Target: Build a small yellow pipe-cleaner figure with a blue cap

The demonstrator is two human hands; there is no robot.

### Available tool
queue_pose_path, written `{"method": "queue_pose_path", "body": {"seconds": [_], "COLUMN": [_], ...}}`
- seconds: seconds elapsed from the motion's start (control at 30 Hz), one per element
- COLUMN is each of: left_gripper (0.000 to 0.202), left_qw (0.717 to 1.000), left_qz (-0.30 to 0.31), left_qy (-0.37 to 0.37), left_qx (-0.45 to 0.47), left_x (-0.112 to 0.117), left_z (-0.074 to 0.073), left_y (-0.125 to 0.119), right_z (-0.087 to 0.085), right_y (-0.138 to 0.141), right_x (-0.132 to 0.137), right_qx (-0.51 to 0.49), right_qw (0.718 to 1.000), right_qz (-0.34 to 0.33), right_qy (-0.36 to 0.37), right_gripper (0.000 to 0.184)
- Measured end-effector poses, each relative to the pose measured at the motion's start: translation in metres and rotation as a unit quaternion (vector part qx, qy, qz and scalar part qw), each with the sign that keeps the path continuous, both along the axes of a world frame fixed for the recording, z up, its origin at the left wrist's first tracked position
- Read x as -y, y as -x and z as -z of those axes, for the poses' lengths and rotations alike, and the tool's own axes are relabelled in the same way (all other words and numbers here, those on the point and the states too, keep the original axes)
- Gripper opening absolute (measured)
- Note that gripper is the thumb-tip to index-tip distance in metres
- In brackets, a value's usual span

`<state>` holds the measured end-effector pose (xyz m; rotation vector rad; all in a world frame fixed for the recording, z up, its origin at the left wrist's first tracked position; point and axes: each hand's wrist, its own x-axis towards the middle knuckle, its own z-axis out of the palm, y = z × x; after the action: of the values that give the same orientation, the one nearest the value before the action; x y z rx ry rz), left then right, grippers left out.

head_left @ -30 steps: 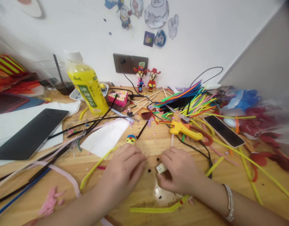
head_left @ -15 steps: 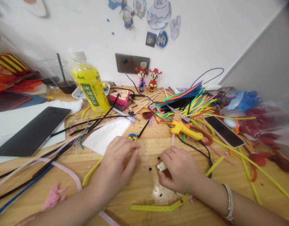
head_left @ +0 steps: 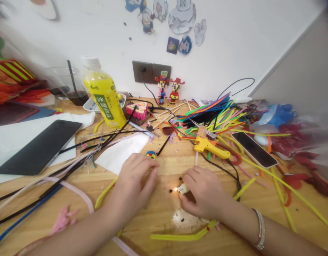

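My right hand [head_left: 204, 192] is closed round a pale lighter [head_left: 183, 188], its metal end pointing left. A small flame [head_left: 175, 189] glows at that end, low over the tabletop. My left hand [head_left: 137, 181] is to the left, fingers curled and thumb close to them; what they grip is hidden. Just past its fingertips shows a small blue, yellow and red piece [head_left: 151, 154]; I cannot tell whether the hand touches it. Dark specks lie around the flame. A bent yellow pipe cleaner [head_left: 180, 237] lies nearer me.
Behind my right hand lies a yellow hot glue gun [head_left: 210, 147], with a phone [head_left: 254, 148] beyond it. Colourful pipe cleaners [head_left: 225, 115] are heaped at the back. A yellow drink bottle [head_left: 105, 96] and a black tablet [head_left: 40, 145] stand and lie left.
A flame has appeared at the lighter's metal end. Both hands have stayed nearly in place; the view has shifted very slightly.
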<state>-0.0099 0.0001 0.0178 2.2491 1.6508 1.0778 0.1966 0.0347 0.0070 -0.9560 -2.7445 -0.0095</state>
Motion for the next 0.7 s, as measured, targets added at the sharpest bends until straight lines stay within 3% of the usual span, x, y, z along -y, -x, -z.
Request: {"method": "queue_pose_path", "body": {"seconds": [0.7], "left_gripper": [0.011], "left_qw": [1.0], "left_qz": [0.0], "left_qy": [-0.006], "left_qx": [-0.005], "left_x": [0.0005], "left_z": [-0.0007], "left_y": [-0.0003], "right_z": [-0.0046], "right_y": [0.0026], "right_x": [0.0017], "right_qx": [0.038], "right_qw": [0.999], "right_qz": [-0.014], "right_qy": [0.0], "right_gripper": [0.02]}}
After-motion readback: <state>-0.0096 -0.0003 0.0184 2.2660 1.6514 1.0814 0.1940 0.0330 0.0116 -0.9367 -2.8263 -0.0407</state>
